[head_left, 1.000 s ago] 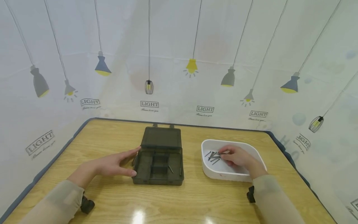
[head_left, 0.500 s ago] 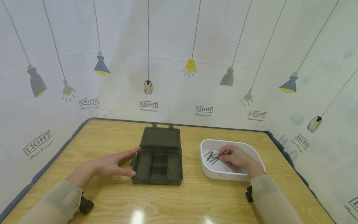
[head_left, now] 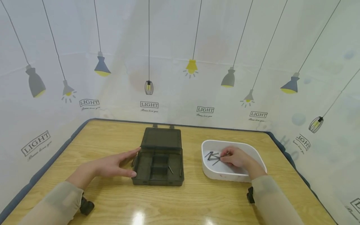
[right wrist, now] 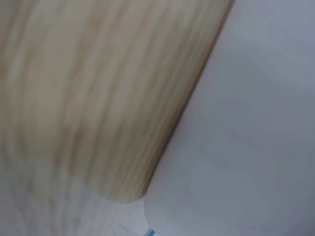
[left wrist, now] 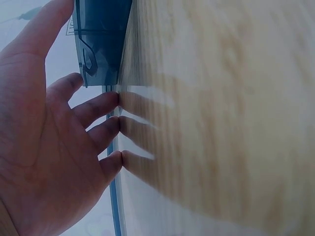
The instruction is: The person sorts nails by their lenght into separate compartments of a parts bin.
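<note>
My left hand (head_left: 112, 164) rests against the left side of a dark, see-through compartment box (head_left: 142, 180), fingers and thumb spread. In the left wrist view the fingers (left wrist: 101, 105) are extended by the box's side wall (left wrist: 101, 44). The box's lid (head_left: 161, 137) lies back, away from me. One thin screw (head_left: 170, 169) leans in a right-hand compartment, with another small piece by the right wall. My right hand (head_left: 237, 157) reaches into a white tray (head_left: 230, 177), thumb and fingertips pinching what looks like a screw among several loose grey screws (head_left: 212, 156). The right wrist view does not show the fingers.
Both containers stand on a wooden table (head_left: 194, 200), the tray to the right of the box with a strip of tabletop between. A pale cloth (head_left: 174, 109) printed with lamps rises behind the table and at both sides. The tray's outer wall (right wrist: 236, 137) fills much of the right wrist view.
The loose screws in the tray have shifted and spread under my right fingertips. My left hand has stayed against the box, and both containers have kept their places.
</note>
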### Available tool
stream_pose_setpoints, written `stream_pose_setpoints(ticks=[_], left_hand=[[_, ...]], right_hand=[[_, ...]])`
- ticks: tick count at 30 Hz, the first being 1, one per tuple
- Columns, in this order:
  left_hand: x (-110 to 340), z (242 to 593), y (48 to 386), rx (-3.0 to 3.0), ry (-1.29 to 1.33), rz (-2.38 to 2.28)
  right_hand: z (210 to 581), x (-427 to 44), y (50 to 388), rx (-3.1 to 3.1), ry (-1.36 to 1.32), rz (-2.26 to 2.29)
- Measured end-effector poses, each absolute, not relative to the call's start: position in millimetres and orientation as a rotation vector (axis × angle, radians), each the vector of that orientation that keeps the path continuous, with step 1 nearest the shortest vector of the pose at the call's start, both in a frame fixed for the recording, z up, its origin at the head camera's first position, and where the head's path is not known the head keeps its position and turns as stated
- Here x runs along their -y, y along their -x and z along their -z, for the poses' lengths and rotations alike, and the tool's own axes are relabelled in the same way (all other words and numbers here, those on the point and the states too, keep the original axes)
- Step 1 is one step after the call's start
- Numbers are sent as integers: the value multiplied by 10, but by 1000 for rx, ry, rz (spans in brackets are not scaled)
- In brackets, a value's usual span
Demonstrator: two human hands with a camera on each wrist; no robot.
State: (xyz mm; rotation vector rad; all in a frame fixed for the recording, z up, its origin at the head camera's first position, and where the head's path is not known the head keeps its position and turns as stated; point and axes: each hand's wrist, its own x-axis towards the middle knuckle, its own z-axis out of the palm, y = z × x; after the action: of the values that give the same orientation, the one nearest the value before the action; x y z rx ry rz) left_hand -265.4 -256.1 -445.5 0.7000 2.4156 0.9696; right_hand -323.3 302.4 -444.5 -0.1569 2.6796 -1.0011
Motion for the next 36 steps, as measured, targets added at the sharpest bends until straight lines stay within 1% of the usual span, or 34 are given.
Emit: stream_pose_setpoints(ticks=[7,13,24,36], left_hand=[[2571,4455,2650,-2420,-698,-967],[2555,4455,2660,-2415,-709,-975],[2542,4438,2656,-2413,-707,-970],[2571,4476,2671,-2404,-680,-974]], right_hand=[[4451,-3026,3241,-2686,172,1001],[4421,-3062,3233,-2670,128,1040],[4272,-3079,3227,-2673,72,1084],[4144,-2958,3139,-2666,108,1138]])
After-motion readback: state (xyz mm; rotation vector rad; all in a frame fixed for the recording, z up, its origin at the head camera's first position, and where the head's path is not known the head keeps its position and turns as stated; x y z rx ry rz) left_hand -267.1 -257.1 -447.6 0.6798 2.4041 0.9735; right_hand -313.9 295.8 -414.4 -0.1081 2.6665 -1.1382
